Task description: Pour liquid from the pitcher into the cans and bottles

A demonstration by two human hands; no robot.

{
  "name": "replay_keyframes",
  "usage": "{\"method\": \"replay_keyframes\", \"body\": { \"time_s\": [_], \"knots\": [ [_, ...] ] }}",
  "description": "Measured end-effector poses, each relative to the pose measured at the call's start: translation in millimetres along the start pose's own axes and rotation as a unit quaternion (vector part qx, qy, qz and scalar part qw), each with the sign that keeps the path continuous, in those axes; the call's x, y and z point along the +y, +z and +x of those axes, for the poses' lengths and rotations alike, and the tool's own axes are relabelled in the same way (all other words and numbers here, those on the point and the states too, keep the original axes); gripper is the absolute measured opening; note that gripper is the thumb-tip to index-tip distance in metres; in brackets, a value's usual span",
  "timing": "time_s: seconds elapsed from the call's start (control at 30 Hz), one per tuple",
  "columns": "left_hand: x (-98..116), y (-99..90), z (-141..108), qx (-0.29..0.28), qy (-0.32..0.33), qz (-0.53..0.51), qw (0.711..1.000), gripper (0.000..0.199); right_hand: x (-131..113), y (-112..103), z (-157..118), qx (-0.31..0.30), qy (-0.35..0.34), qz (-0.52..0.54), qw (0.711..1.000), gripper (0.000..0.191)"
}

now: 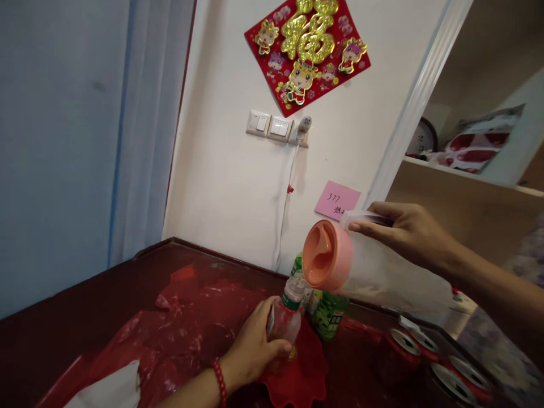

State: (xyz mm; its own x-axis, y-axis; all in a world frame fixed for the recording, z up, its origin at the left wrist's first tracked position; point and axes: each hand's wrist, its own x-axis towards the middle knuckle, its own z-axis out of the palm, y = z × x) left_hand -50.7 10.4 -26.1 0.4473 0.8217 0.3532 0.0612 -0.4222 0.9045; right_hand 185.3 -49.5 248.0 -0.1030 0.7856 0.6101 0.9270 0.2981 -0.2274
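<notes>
My left hand [257,340], with a red bead bracelet at the wrist, is wrapped round a clear plastic bottle [285,323]. The bottle has a green neck label, an uncapped mouth, and stands over a red scalloped mat [300,377]. My right hand [408,232] grips the handle of a translucent pitcher [391,280] with a peach lid [323,255]. Tilted nearly on its side, the pitcher has its lid close beside and above the bottle's mouth. I cannot make out a stream between them. Behind the bottle stands a green-labelled bottle [329,314].
Several red drink cans [402,348] stand at the table's right. Crumpled red plastic [182,323] and a white paper [110,388] lie at left. A cord [284,209] hangs from the wall socket. A pink note [338,200] is on the wall; a shelf [471,175] is at right.
</notes>
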Motion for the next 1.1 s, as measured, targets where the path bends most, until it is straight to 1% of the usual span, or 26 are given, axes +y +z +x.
{"method": "replay_keyframes", "body": {
  "time_s": [0.33, 0.57, 0.83, 1.1],
  "knots": [
    [2.4, 0.2, -0.6, -0.003, 0.000, -0.009, 1.000, 0.079, -0.9, 0.0, 0.9, -0.008, 0.001, 0.008, 1.000, 0.061],
    [0.6, -0.1, -0.5, -0.002, 0.005, 0.004, 1.000, 0.078, -2.0, 0.2, 1.3, 0.000, -0.009, -0.002, 1.000, 0.060],
    [8.3, -1.3, -2.2, -0.003, -0.005, 0.000, 1.000, 0.076, -2.1, 2.0, 1.6, -0.008, -0.009, 0.005, 1.000, 0.062],
    [3.4, -1.1, -0.2, -0.006, 0.003, -0.010, 1.000, 0.075, -1.2, 2.2, 1.6, -0.005, -0.017, 0.003, 1.000, 0.064]
  ]
}}
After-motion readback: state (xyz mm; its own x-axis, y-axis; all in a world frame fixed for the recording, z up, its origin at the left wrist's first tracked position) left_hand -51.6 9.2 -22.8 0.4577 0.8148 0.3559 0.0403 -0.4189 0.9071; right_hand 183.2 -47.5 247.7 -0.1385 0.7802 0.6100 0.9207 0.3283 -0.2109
